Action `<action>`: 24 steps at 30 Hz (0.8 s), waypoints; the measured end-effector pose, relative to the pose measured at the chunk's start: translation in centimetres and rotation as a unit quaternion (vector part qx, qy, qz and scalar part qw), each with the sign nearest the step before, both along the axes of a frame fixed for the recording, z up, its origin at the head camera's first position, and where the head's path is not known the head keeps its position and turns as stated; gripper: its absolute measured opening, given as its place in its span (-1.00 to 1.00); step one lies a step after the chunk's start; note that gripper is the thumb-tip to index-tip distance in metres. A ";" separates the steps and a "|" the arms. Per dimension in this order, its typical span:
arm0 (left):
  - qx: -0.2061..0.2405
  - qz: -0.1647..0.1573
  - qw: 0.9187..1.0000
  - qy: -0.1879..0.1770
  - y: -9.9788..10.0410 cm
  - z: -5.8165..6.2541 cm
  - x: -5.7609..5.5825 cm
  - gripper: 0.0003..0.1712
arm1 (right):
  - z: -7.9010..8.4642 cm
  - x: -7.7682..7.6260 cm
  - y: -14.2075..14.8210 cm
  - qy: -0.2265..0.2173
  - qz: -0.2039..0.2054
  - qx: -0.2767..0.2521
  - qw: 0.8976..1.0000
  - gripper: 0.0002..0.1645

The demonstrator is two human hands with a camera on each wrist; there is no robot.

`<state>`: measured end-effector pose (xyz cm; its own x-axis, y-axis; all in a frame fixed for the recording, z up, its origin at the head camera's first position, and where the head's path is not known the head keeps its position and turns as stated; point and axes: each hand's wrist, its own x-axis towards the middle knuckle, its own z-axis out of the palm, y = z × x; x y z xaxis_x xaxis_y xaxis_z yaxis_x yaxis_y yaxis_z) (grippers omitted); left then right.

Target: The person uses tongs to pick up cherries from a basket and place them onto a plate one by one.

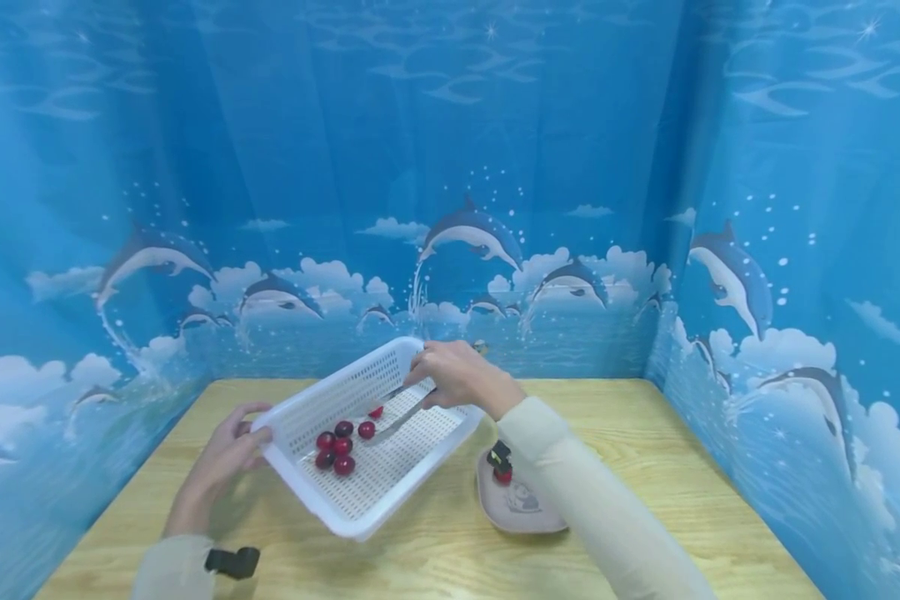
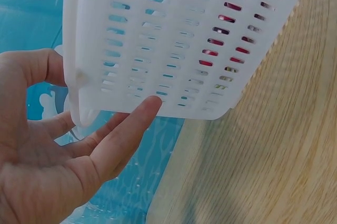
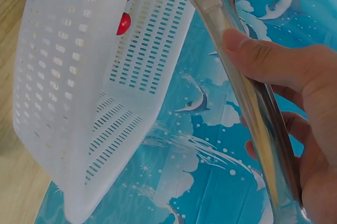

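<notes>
My left hand grips the near-left end of a white perforated plastic basket, thumb at the rim and fingers against the outside wall. The basket is held tilted above the table. Several shiny dark-red cherries lie together towards its left end. With my right hand I hold metal tongs whose arms reach down into the basket. The tongs' tips are right beside one cherry; another red one shows between the arms. In the left wrist view the fingers support the basket wall from below.
A small pale pink plate with a printed picture stands on the wooden table, right of the basket. A red cherry lies on it, and my right sleeve hides part of the plate. Blue dolphin-printed curtains surround the table.
</notes>
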<state>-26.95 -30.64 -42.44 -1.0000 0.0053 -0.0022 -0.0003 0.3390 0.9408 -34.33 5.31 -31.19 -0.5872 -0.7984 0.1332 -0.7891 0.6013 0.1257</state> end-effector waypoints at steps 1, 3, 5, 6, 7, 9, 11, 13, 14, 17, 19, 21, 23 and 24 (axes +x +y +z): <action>-0.001 0.002 1.000 -0.002 0.0 -0.1 0.0 -0.28 | 0.0 -0.1 -0.2 -0.001 0.000 0.003 1.000 -0.48; -0.004 0.002 1.000 -0.002 -0.1 -0.1 -0.1 -0.28 | -0.1 -0.2 -0.7 -0.004 0.001 0.009 1.000 -0.47; -0.004 0.001 1.000 -0.001 -0.1 -0.1 -0.1 -0.28 | -0.2 -0.5 -1.1 -0.003 0.005 0.017 1.000 -0.47; -0.004 0.000 1.000 -0.001 -0.1 -0.1 0.0 -0.28 | -0.3 -0.6 -1.3 -0.001 0.005 0.023 1.000 -0.47; -0.004 -0.001 1.000 -0.001 -0.1 -0.1 0.0 -0.28 | -0.4 -0.7 -1.6 0.001 0.007 0.030 1.000 -0.48; -0.004 -0.002 1.000 0.001 -0.1 -0.1 0.1 -0.28 | -0.6 -0.8 -2.1 0.008 0.010 0.044 0.999 -0.49; -0.005 -0.002 1.000 0.001 -0.1 -0.1 0.1 -0.28 | -0.9 -0.9 -2.6 0.012 0.010 0.058 0.998 -0.51; -0.008 -0.001 1.000 0.001 -0.2 -0.1 0.1 -0.28 | -1.0 -0.8 -3.2 0.012 0.010 0.068 0.998 -0.53; -0.009 -0.001 1.000 0.002 -0.2 -0.1 0.1 -0.28 | -1.1 -0.8 -3.5 0.013 0.009 0.073 0.997 -0.53; -0.010 -0.001 1.000 0.002 -0.2 -0.1 0.1 -0.27 | -1.2 -0.5 -4.6 0.013 0.008 0.085 0.996 -0.54; -0.009 -0.002 1.000 0.003 -0.2 -0.1 0.1 -0.27 | -1.3 -0.4 -5.2 0.014 0.004 0.091 0.996 -0.55; -0.007 -0.003 1.000 0.004 -0.1 0.0 0.1 -0.27 | -1.4 -0.3 -5.9 0.012 0.000 0.095 0.995 -0.57; -0.004 -0.003 1.000 0.005 -0.1 -0.1 0.1 -0.27 | -1.6 -0.2 -6.4 0.008 -0.007 0.098 0.995 -0.58; -0.002 -0.003 1.000 0.005 -0.1 -0.1 0.1 -0.27 | -1.6 -0.2 -6.6 0.007 -0.009 0.100 0.995 -0.58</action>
